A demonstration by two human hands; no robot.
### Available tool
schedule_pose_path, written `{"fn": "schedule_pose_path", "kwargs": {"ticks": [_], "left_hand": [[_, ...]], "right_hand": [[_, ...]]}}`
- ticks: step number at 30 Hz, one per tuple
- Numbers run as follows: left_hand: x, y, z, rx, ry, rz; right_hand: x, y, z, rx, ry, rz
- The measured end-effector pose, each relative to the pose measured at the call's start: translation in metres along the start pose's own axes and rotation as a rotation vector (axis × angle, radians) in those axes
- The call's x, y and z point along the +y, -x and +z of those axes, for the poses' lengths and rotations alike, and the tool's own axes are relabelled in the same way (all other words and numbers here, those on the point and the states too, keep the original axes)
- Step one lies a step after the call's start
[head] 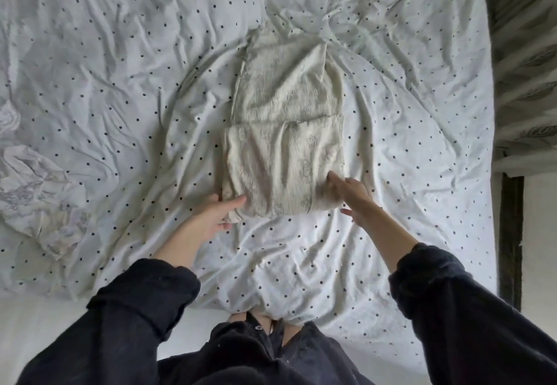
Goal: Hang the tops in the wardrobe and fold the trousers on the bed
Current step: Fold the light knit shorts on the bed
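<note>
White duvet cover with small dark dots (120,62), heavily creased, fills most of frame; crumpled pale patterned cloth (33,192) at left edge; grey-striped curtain (524,62) upper right, dark vertical post (510,234) below it at right edge.

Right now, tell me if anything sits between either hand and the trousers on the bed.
Nothing visible does. The left hand already grips the near left corner of the cream trousers, and the right hand rests on their near right edge.
</note>
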State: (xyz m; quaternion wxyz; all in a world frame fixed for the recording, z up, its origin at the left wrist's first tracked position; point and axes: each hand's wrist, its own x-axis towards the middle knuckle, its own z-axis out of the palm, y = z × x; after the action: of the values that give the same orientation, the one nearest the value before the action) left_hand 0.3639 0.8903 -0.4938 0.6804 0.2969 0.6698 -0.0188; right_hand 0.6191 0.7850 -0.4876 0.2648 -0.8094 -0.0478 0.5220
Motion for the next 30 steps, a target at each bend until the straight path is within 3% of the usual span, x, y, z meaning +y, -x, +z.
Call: {"fn": "schedule_pose_path", "kwargs": {"ticks": [7,14,18,22,26,30], "left_hand": [[0.01,0.006,0.003,-0.024,-0.102,0.043],[0.002,0.039,-0.006,-0.09,-0.063,0.013],[-0.024,0.071,-0.002,-0.161,-0.151,-0.053],[-0.061,0.093,-0.006,-0.196,-0.24,-0.182],[-0.061,0.108,-0.01,-0.254,-0.095,-0.196],[-0.015,0.117,-0.007,-0.303,0.08,-0.093]], "right_hand": [[0.002,0.002,-0.001,-0.021,0.05,-0.091],[0.023,0.038,-0.012,-0.112,-0.015,-0.057],[0.041,0.069,-0.03,-0.132,0.08,-0.079],[0.072,0.1,-0.048,-0.286,0.25,0.061],[0.08,0.114,-0.059,-0.266,0.122,0.168],[0.044,0.116,-0.064,-0.149,0.072,0.093]]}}
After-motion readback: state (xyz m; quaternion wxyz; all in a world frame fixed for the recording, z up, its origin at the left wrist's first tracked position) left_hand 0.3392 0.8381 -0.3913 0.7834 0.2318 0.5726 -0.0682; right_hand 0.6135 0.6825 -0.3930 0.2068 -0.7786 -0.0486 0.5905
